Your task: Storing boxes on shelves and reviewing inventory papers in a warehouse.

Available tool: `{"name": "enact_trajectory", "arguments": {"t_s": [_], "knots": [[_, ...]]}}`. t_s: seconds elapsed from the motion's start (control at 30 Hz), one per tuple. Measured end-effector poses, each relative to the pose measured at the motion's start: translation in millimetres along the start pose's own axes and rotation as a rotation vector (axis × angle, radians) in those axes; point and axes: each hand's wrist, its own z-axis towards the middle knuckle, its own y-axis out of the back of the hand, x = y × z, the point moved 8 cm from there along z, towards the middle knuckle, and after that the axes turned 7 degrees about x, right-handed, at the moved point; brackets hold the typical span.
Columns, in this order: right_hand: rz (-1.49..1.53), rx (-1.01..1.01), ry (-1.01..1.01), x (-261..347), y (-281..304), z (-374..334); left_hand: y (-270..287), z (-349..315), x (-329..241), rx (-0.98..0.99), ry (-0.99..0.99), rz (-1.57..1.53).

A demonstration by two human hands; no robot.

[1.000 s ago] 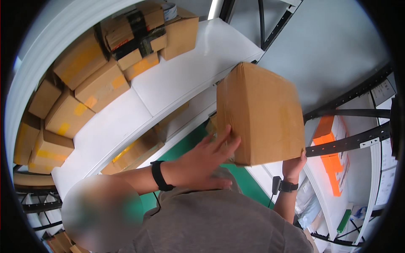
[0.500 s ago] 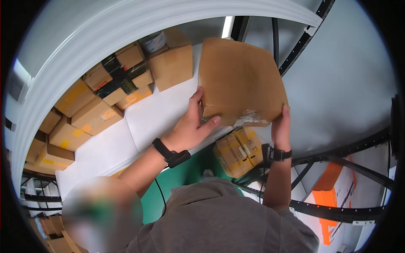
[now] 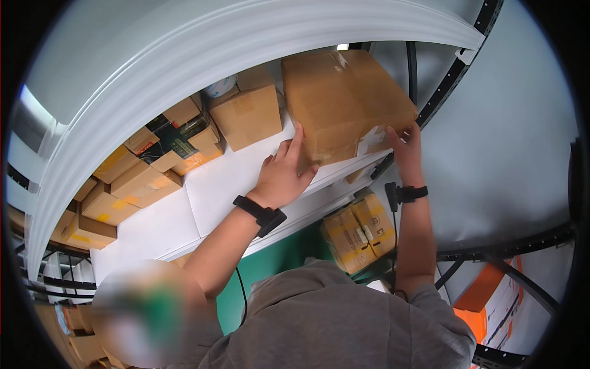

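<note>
A large brown cardboard box (image 3: 344, 101) rests on the white shelf (image 3: 215, 190), toward its right end. My left hand (image 3: 283, 175) is at the box's lower left edge, its index finger against the side and its thumb stretched out near the bottom front corner. The fingers are apart and do not wrap round the box. At the front right corner, my right hand (image 3: 407, 154) grips the box, thumb on the front face and fingers at the side. A torn whitish patch of tape shows on the front face.
Left of the box stands another carton (image 3: 246, 117) with a tape roll (image 3: 221, 86) on top. Several smaller cartons (image 3: 147, 184) line the shelf further left. Overhead runs a white shelf edge (image 3: 264, 31); a black upright (image 3: 452, 80) is at right. Taped cartons (image 3: 359, 234) sit below.
The large box has gone from tilted up in both hands to lying on the shelf, farther back. My left hand's hold has loosened; my right hand has shifted up along the corner.
</note>
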Motion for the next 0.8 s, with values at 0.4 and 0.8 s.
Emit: {"name": "enact_trajectory", "arguments": {"t_s": [0.4,0.8], "knots": [[-0.91,-0.026,0.636,103.6,-73.2,-17.5,46.2,-136.8,41.1,0.042,0.002,-0.189],[-0.888,0.039,0.63,93.6,-131.9,29.7,97.1,-365.5,126.1,-0.487,0.592,-0.051]]}}
